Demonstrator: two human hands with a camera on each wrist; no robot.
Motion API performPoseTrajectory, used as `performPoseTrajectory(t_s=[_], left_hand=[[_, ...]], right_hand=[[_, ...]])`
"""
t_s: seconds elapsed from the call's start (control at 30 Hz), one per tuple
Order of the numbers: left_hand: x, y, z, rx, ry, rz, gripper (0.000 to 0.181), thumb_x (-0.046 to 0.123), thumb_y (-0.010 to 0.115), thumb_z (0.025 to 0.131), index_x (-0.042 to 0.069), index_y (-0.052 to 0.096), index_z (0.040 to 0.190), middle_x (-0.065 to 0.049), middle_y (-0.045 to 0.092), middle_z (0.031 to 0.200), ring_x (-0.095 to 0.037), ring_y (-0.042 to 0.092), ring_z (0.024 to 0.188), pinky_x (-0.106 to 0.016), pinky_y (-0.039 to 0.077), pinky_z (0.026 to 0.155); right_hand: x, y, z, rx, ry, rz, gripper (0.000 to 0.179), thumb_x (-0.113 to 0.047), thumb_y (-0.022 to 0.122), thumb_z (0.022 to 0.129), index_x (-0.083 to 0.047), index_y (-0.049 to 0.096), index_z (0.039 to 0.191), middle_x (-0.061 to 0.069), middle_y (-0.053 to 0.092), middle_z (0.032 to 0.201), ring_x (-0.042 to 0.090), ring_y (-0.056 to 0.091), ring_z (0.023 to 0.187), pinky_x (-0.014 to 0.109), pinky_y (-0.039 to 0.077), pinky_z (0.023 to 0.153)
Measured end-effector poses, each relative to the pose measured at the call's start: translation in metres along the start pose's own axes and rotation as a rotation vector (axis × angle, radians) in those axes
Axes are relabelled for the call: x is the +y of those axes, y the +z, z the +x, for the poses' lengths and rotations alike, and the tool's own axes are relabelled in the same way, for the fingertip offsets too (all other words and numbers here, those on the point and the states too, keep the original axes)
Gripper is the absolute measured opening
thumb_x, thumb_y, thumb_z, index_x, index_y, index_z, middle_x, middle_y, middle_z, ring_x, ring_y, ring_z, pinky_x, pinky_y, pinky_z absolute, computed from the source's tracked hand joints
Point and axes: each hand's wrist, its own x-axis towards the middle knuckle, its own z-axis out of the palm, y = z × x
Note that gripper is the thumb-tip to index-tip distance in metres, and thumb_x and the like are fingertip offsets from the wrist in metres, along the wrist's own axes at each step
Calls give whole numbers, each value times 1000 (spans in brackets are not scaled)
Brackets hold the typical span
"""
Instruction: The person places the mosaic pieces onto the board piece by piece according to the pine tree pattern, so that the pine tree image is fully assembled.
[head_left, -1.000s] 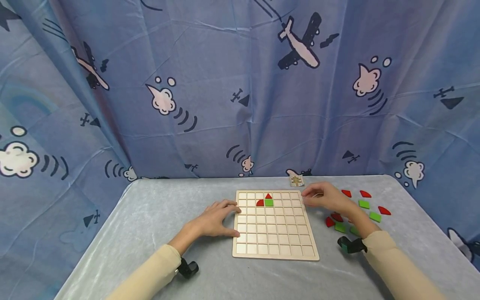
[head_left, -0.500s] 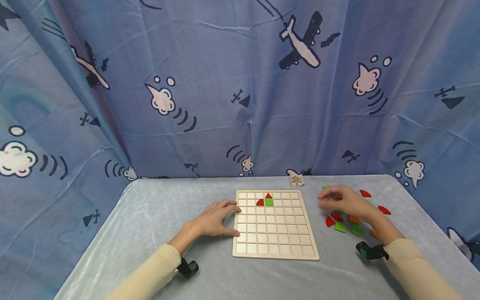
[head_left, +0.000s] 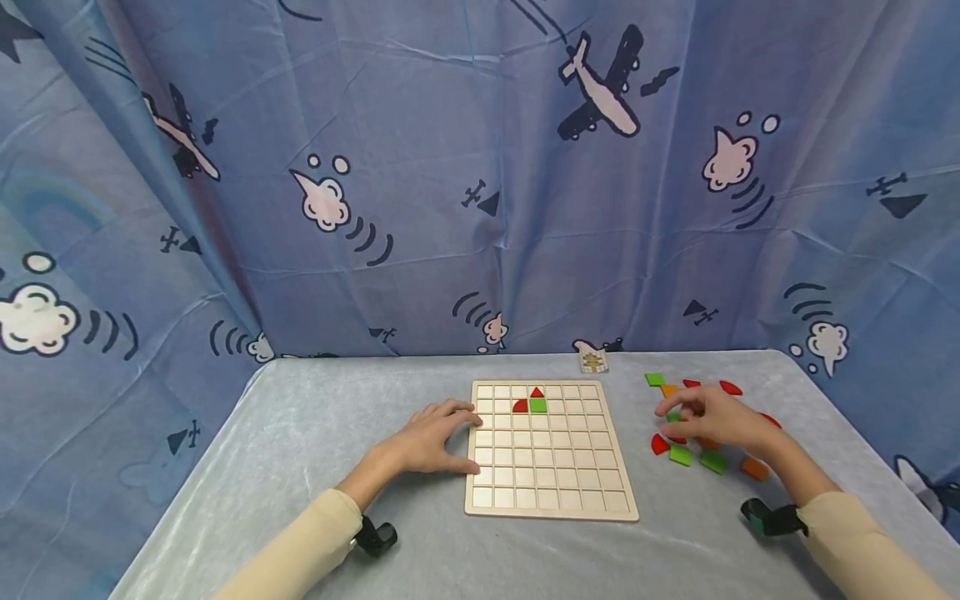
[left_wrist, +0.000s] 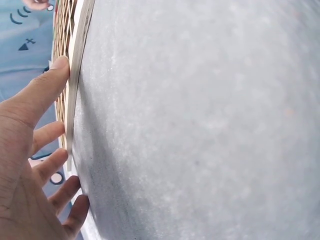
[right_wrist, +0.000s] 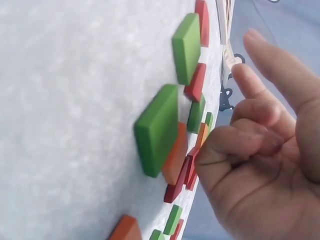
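Observation:
A pale wooden grid board (head_left: 555,458) lies flat on the table. Set in its upper cells are a red triangle (head_left: 537,392), a green square (head_left: 537,405) and a red quarter-circle piece (head_left: 521,407). My left hand (head_left: 429,437) rests at the board's left side, thumb and fingertips on its edge, fingers spread. Over the loose pieces to the right hovers my right hand (head_left: 716,417), its thumb and index finger apart with nothing between them. In the right wrist view its other fingers bend toward the palm, and a green tile (right_wrist: 157,130) lies below.
Loose green, red and orange pieces lie scattered right of the board, among them an orange tile (head_left: 754,468) and a red one (head_left: 731,388). A small patterned card (head_left: 593,360) sits at the table's back edge. Behind hangs a blue printed curtain (head_left: 420,208).
My right hand has moved from the board's upper right corner rightward and slightly nearer, over the loose pieces. The left hand and the board have stayed put.

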Motion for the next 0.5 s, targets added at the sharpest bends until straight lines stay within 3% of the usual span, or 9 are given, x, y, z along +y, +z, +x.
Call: performPoseTrajectory(t_s=[0.5], left_hand=[[-1, 1, 1, -15, -13, 15, 70, 60, 73, 80, 29, 52, 139, 2, 38, 156, -28, 39, 141, -59, 35, 111]], right_hand=[[5, 7, -7, -20, -62, -11, 39, -24, 80, 82, -3, 70, 113, -4, 37, 62, 8, 38, 53, 24, 32, 49]])
